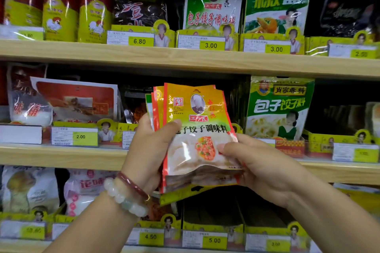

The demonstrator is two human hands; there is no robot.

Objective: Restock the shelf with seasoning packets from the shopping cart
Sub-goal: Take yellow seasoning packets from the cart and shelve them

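Two hands on one stack of seasoning packets (pixel 195 133), held upright in front of the middle shelf (pixel 61 156). Your left hand (pixel 152 150) grips the stack's left edge, thumb curled over the front packet just below the logo, fingers hidden behind. Your right hand (pixel 253 160) holds the lower right edge, thumb pressed on the front near the dumpling picture, remaining fingers wrapped behind. Several packets are fanned at the top left of the stack; I can't tell the exact count. Front packet is orange-yellow at the top with a clear lower part. Two bracelets (pixel 127 197) sit on your left wrist, one pale beaded, one dark red. Behind the stack the shelf slot looks dark, contents unreadable. Just right of it on the same shelf stands a green dumpling-seasoning packet (pixel 279 109). Upper shelf (pixel 185 57) carries a matching green-white packet (pixel 211 6) above a 3.00 price tag (pixel 211 45), and yellow chicken-print canisters (pixel 59 16) toward its left end.
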